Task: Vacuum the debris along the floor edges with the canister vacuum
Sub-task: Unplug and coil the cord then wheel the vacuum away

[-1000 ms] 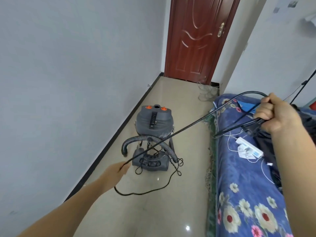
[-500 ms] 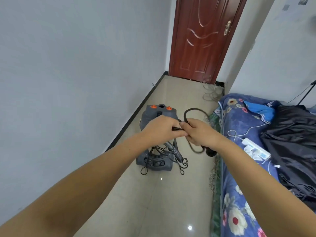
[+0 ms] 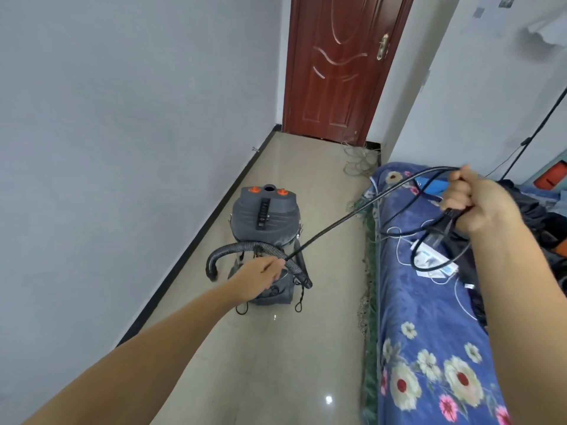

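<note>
The right hand (image 3: 474, 204) grips looped black power cord (image 3: 331, 225) above the bed (image 3: 429, 348). The left hand (image 3: 260, 276) pinches the taut cord beside the canister vacuum (image 3: 264, 216).

This was a bedroom in a home. A bed (image 3: 429, 348) with a blue flower blanket sat at 4 o'clock. A red-brown wooden door (image 3: 334, 65) stood at 12 o'clock. The shiny tile floor (image 3: 276, 363) ran between plain white walls.

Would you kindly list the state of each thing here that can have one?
Door: closed.
Vacuum: upright on floor, top port uncovered.
Hose: arched over the vacuum's front.
Power cord: stretched between both hands.
Left hand: pinching cord.
Right hand: gripping cord loops.
</note>
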The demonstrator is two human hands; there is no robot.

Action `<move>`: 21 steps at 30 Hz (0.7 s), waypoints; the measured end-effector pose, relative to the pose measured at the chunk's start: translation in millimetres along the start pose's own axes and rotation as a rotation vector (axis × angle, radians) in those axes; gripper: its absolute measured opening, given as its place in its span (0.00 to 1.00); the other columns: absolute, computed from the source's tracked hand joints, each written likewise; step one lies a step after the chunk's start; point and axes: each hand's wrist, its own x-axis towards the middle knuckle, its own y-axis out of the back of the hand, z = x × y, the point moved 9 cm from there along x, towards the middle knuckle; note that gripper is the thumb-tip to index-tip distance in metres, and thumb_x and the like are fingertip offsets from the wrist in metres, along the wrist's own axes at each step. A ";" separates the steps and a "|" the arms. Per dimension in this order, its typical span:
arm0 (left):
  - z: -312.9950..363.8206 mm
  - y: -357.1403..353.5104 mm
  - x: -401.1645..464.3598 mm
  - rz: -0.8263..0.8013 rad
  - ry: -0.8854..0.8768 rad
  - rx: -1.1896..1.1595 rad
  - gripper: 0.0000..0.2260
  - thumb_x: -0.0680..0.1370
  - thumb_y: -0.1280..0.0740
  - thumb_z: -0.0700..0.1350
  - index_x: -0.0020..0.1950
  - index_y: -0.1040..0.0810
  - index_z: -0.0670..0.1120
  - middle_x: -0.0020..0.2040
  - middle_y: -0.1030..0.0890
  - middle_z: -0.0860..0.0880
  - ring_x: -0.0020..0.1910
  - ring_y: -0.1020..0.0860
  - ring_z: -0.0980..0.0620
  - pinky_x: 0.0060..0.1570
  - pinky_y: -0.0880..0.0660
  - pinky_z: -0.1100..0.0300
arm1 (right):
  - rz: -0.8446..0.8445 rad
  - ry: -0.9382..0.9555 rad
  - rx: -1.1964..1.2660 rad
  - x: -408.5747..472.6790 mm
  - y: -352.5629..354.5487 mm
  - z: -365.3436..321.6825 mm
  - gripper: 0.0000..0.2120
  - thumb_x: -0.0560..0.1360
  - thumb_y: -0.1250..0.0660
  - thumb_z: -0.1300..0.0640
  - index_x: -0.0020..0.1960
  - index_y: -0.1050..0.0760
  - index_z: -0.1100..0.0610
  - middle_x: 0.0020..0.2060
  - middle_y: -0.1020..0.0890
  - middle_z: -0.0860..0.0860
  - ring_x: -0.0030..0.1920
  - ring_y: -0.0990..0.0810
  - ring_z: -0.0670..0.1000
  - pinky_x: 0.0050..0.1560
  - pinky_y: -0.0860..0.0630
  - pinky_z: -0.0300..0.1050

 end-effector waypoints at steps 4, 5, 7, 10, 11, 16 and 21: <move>91.1 -24.4 9.5 -0.088 -0.138 -0.115 0.16 0.84 0.47 0.43 0.36 0.35 0.46 0.28 0.36 0.54 0.27 0.36 0.59 0.40 0.27 0.59 | 0.047 0.106 0.059 2.0 -12.4 -19.3 0.18 0.85 0.49 0.51 0.37 0.37 0.54 0.17 0.34 0.44 0.18 0.36 0.41 0.19 0.42 0.32; 114.6 -27.1 15.7 -0.092 -0.156 -0.136 0.16 0.84 0.47 0.46 0.36 0.35 0.46 0.27 0.36 0.54 0.25 0.37 0.59 0.34 0.28 0.63 | 0.031 0.142 -0.040 -0.4 -25.4 -21.5 0.17 0.85 0.49 0.52 0.38 0.37 0.54 0.18 0.28 0.45 0.19 0.29 0.42 0.20 0.36 0.32; 148.7 -39.5 30.4 -0.185 -0.156 -0.043 0.17 0.83 0.47 0.49 0.36 0.33 0.46 0.27 0.37 0.53 0.24 0.38 0.56 0.26 0.34 0.66 | -0.038 0.186 -0.215 -6.0 -52.4 -19.1 0.16 0.85 0.50 0.52 0.41 0.37 0.55 0.22 0.20 0.49 0.25 0.19 0.46 0.23 0.26 0.36; 140.9 -55.5 53.0 -0.330 -0.052 0.426 0.18 0.83 0.48 0.50 0.41 0.28 0.43 0.32 0.30 0.46 0.28 0.32 0.50 0.28 0.33 0.61 | -0.182 0.166 -0.367 -13.7 -82.4 -6.4 0.16 0.85 0.49 0.53 0.40 0.36 0.56 0.22 0.20 0.51 0.25 0.18 0.50 0.24 0.26 0.36; 127.2 -53.6 57.5 -0.334 0.003 0.562 0.18 0.83 0.48 0.50 0.41 0.27 0.42 0.34 0.28 0.44 0.30 0.30 0.47 0.32 0.30 0.59 | -0.218 0.142 -0.391 -14.6 -86.4 -4.0 0.16 0.84 0.48 0.54 0.39 0.35 0.56 0.21 0.22 0.50 0.23 0.21 0.50 0.22 0.28 0.35; 60.3 -18.8 62.2 -0.075 0.063 0.426 0.20 0.83 0.49 0.52 0.35 0.32 0.45 0.33 0.30 0.50 0.32 0.31 0.53 0.39 0.32 0.58 | -0.554 -0.214 0.269 -25.4 -79.9 -26.8 0.16 0.73 0.42 0.62 0.27 0.31 0.60 0.17 0.31 0.51 0.16 0.31 0.48 0.17 0.38 0.34; 16.6 -7.8 41.1 0.000 0.059 0.523 0.12 0.83 0.48 0.45 0.47 0.26 0.46 0.42 0.24 0.49 0.44 0.26 0.47 0.42 0.33 0.62 | -0.131 0.084 0.399 18.7 -14.6 -81.0 0.09 0.73 0.45 0.66 0.35 0.33 0.60 0.24 0.22 0.54 0.21 0.23 0.50 0.20 0.30 0.36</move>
